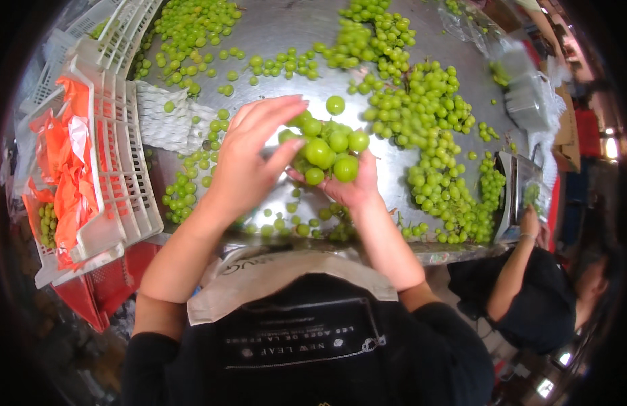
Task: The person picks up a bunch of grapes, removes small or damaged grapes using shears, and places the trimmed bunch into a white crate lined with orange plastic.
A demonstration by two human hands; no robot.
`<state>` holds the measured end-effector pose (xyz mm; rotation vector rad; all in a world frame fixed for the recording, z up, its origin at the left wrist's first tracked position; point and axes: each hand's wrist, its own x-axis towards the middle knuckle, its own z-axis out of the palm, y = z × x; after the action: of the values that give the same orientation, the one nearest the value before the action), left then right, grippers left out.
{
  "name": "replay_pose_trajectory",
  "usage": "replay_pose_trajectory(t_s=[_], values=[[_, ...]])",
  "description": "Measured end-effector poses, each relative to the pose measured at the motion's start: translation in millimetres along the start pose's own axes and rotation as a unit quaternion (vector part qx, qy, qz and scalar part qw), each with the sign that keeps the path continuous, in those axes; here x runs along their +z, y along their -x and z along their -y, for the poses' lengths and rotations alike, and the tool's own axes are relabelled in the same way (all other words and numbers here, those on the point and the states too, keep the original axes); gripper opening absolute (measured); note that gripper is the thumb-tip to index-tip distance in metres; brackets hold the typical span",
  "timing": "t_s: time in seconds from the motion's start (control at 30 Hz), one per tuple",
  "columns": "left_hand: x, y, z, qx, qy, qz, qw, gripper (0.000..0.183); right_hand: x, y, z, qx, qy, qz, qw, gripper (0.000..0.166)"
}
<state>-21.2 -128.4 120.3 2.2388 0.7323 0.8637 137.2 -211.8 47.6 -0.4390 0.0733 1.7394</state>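
Observation:
Over the metal table, my right hand [355, 183] holds a small bunch of green grapes [327, 147] from below, its fingers partly hidden under the berries. My left hand [255, 147] is at the bunch's left side, thumb and fingers spread around its edge. Whether the left fingertips press on a berry is hard to tell. One grape [335, 105] sticks up on its stem above the others. Beneath and beside my hands, loose grapes [303, 230] are scattered near the table's front edge.
A large heap of grape bunches [435, 142] covers the table's right side; another pile [191, 30] is at the far left. White plastic crates [125, 167], one with orange wrapping [72, 172], flank the left edge beside foam netting [174, 116]. A co-worker [531, 294] handles grapes at a scale [519, 198].

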Motion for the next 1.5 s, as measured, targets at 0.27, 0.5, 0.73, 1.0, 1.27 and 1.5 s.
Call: replay_pose_trajectory(t_s=[0.27,0.5,0.73,1.0,1.27,1.5], values=[[-6,-6,8,-0.006,-0.013,0.084,0.996,0.033,1,8,-8,0.079,-0.007,0.075,0.994,0.061],[-7,-4,18,-0.180,0.235,0.096,0.950,0.027,-4,11,-12,0.128,-0.001,0.166,0.978,0.082],[-7,-8,24,-0.240,0.282,0.121,0.921,0.029,-5,16,-8,0.113,0.078,0.168,0.976,0.086],[-15,12,39,-0.225,0.301,0.041,0.926,0.039,-33,36,62,-0.136,0.040,0.122,0.982,0.078],[-29,55,77,-0.358,0.343,0.010,0.868,0.036,-120,139,248,-0.451,0.271,-0.288,0.800,0.094],[-27,88,66,-0.355,0.373,0.046,0.856,0.029,-223,145,300,-0.253,0.667,-0.514,0.477,0.073]])
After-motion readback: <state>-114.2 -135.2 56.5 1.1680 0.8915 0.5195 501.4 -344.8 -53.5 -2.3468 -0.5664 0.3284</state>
